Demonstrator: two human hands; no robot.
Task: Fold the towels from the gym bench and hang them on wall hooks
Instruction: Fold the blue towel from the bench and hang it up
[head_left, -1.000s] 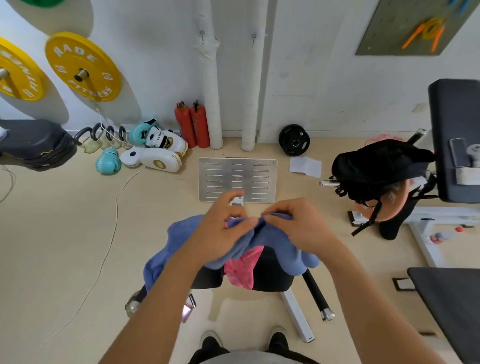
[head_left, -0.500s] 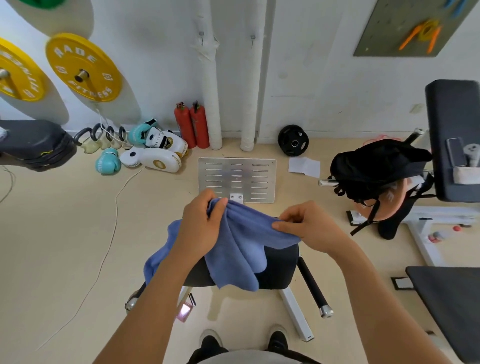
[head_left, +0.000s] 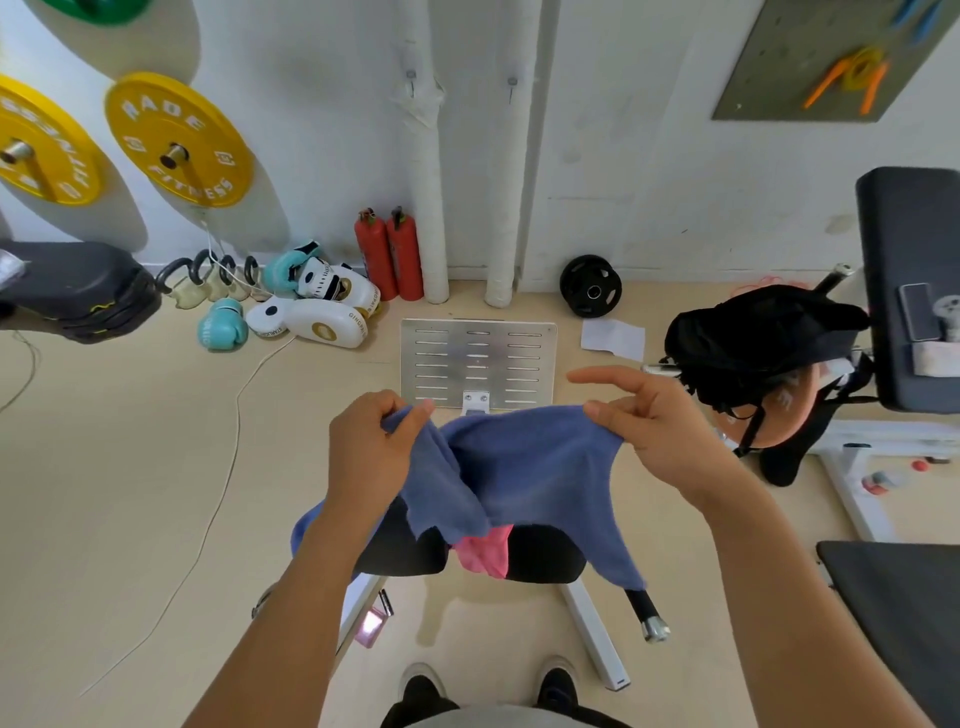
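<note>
A blue towel (head_left: 524, 467) is held up above the black gym bench seat (head_left: 540, 553), stretched between both hands. One top corner is pinched by the left hand (head_left: 371, 447), fingers curled round the bunched cloth. The other edge is pinched by the right hand (head_left: 649, 421) between thumb and what seem to be the lower fingers, index finger extended free. A pink towel (head_left: 485, 553) lies on the seat, partly covered by the blue one. A slotted metal plate (head_left: 478, 364) lies on the floor beyond.
</note>
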